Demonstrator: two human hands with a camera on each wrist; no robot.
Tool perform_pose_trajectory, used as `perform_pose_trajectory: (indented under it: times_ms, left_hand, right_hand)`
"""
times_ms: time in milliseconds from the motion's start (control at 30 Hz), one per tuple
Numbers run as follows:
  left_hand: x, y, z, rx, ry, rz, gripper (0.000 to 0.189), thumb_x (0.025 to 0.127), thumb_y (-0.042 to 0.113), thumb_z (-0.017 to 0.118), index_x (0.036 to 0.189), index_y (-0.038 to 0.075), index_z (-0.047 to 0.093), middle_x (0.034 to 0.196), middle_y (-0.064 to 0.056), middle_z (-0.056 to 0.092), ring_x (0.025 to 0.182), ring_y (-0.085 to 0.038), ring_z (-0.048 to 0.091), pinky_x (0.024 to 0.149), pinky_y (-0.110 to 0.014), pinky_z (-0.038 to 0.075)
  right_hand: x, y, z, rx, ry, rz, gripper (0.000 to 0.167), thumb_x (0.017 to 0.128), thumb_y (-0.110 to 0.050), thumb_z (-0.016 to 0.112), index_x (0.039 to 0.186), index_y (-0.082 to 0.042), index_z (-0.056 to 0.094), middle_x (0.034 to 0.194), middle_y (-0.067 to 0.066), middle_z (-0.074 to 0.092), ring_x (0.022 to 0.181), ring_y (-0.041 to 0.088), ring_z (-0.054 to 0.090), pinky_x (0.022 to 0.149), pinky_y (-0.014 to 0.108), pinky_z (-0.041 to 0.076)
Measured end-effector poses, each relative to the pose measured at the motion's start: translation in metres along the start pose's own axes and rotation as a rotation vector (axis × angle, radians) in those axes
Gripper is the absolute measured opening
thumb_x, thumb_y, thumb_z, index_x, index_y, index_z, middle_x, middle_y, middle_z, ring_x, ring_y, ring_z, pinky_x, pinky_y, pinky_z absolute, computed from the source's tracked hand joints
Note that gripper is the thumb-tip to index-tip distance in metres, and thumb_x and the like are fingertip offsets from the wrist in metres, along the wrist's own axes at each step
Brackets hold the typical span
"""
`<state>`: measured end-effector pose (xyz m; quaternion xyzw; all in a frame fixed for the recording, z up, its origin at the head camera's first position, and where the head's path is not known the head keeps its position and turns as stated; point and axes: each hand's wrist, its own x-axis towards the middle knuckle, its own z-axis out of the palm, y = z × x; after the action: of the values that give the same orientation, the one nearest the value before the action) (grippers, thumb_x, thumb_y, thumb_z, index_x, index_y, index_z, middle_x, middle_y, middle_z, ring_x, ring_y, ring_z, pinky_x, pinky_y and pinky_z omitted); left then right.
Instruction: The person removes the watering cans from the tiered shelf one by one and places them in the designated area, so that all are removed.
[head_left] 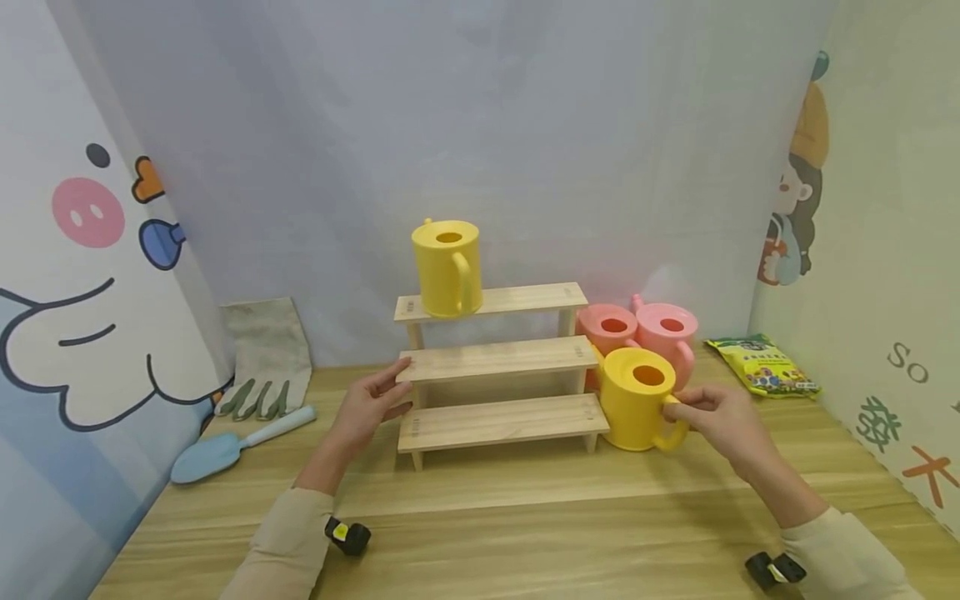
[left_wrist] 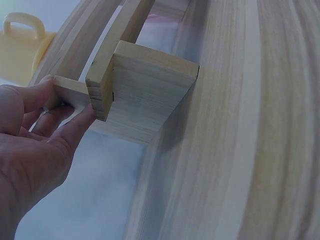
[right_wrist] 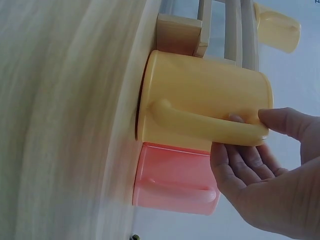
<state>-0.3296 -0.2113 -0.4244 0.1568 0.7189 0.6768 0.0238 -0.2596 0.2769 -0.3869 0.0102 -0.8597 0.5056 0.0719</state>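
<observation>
A three-tier wooden stand (head_left: 498,360) stands on the table. My left hand (head_left: 369,408) grips the left end of its middle board, thumb above and fingers below, as the left wrist view shows. My right hand (head_left: 716,421) pinches the upper part of the handle (right_wrist: 210,125) of a yellow watering can (head_left: 633,408). That can stands upright at the stand's right end. Another yellow watering can (head_left: 448,271) sits on the top board toward the left, its handle facing the front.
Two pink watering cans (head_left: 666,321) stand behind the held can. A green and yellow packet (head_left: 765,365) lies at the right by the wall. On the left are a pair of grey-green gloves (head_left: 266,350) and a light blue trowel (head_left: 217,457). Wall sheets border the table.
</observation>
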Motion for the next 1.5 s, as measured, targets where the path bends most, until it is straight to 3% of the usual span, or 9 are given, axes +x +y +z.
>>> perform_pose_trajectory:
  times_ms: [200, 533, 900, 1500]
  left_hand:
    - [-0.0002, 0.0014, -0.0002, -0.008, 0.002, -0.002, 0.054, 0.104, 0.013, 0.056, 0.154, 0.004, 0.037, 0.162, -0.014, 0.024, 0.145, -0.036, 0.030, 0.104, -0.044, 0.048]
    - [-0.0002, 0.0017, 0.0009, 0.002, 0.007, -0.006, 0.054, 0.104, 0.013, 0.057, 0.154, 0.005, 0.037, 0.162, -0.014, 0.025, 0.144, -0.036, 0.032, 0.104, -0.045, 0.048]
    - [0.0006, 0.0012, 0.0014, 0.012, 0.023, -0.005, 0.054, 0.104, 0.012, 0.057, 0.154, 0.004, 0.038, 0.161, -0.015, 0.027, 0.141, -0.036, 0.036, 0.102, -0.043, 0.050]
    - [0.0012, 0.0000, 0.0052, 0.010, 0.066, 0.010, 0.053, 0.103, 0.010, 0.058, 0.152, 0.003, 0.041, 0.159, -0.016, 0.032, 0.138, -0.037, 0.040, 0.100, -0.044, 0.051]
  right_hand:
    - [0.0007, -0.0006, -0.0005, -0.008, -0.013, -0.024, 0.032, 0.091, -0.018, 0.076, 0.103, 0.011, 0.070, 0.093, 0.006, 0.071, 0.081, 0.009, 0.062, 0.072, 0.021, 0.057]
    - [-0.0013, -0.0030, -0.0039, -0.065, -0.072, -0.022, 0.030, 0.091, -0.019, 0.077, 0.101, 0.008, 0.071, 0.096, 0.010, 0.070, 0.083, 0.016, 0.065, 0.073, 0.033, 0.063]
    - [-0.0039, -0.0060, -0.0019, -0.096, -0.019, -0.039, 0.024, 0.089, -0.016, 0.078, 0.094, 0.007, 0.073, 0.088, 0.008, 0.071, 0.078, 0.015, 0.065, 0.067, 0.029, 0.062]
    - [-0.0050, -0.0070, -0.0028, -0.104, -0.023, -0.033, 0.025, 0.090, -0.018, 0.077, 0.096, 0.006, 0.073, 0.091, 0.009, 0.071, 0.081, 0.017, 0.066, 0.069, 0.028, 0.062]
